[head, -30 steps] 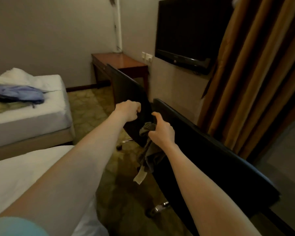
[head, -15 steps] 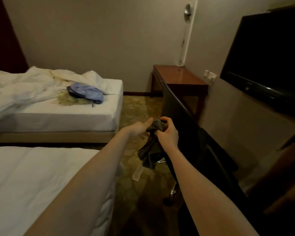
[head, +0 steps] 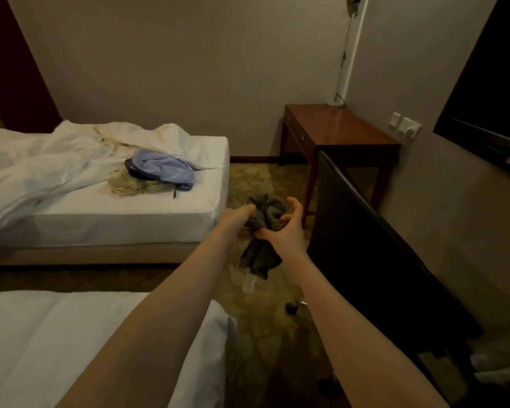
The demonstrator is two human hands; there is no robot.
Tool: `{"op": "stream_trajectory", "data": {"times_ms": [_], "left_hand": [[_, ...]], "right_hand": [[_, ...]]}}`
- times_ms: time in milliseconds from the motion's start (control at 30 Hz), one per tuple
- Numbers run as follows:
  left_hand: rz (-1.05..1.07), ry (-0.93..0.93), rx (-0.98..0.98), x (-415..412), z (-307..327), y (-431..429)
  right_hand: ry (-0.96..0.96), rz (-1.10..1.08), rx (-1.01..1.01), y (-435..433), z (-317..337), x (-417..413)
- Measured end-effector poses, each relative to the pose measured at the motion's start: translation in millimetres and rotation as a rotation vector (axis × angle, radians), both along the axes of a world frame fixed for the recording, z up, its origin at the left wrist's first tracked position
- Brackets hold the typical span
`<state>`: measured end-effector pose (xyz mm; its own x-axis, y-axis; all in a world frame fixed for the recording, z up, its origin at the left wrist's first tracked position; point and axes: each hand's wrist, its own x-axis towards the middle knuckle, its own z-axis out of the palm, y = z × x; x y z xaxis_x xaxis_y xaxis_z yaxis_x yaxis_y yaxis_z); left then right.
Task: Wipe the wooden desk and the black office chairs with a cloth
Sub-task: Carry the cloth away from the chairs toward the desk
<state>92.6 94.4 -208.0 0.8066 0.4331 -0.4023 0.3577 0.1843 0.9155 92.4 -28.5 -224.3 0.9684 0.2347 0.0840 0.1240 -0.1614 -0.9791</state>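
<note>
The cloth (head: 265, 220) hangs at 12 o'clock, the left hand (head: 236, 217) and right hand (head: 286, 232) both curled round it, apparently bunching it; next it needs pressing onto the chair (head: 365, 248) at 3 o'clock or the desk (head: 346, 129) at 1 o'clock.

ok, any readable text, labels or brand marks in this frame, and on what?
No text can be read.
White tag hanging from the cloth: print, if any, too blurred.
TV lower bezel: no logo legible.
Wall switches: no markings legible.
</note>
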Motion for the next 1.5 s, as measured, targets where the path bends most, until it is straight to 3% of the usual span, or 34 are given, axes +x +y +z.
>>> {"op": "stream_trajectory", "data": {"times_ms": [133,233,533,733,933,1100,1267,1400,1500], "left_hand": [[0.016,-0.02,-0.074,31.5,11.8,27.2],[-0.008,-0.021,-0.06,64.4,15.2,45.7],[0.005,-0.035,0.174,208.3,35.1,105.5],[0.063,-0.095,0.081,287.3,38.5,139.4],[0.213,-0.096,0.048,372.9,25.3,168.0],[0.189,-0.119,-0.061,440.1,16.3,196.2],[0.021,-0.199,-0.122,517.1,29.2,247.6],[-0.16,-0.217,0.072,585.9,39.9,292.5],[-0.122,-0.23,0.136,627.1,34.0,310.8]], "right_hand": [[0.481,-0.084,0.419,24.0,8.4,46.3],[0.689,-0.07,0.374,40.7,15.8,93.0],[0.471,0.025,0.048,59.6,31.4,268.1],[0.378,0.124,0.111,80.6,38.0,353.7],[0.48,0.097,0.216,112.6,38.0,434.5],[0.496,0.045,0.25,153.3,43.1,507.6],[0.468,0.005,0.328,215.6,46.5,591.6],[0.434,-0.011,0.351,262.1,50.3,660.2],[0.409,-0.003,0.331,280.9,51.5,702.0]]}}
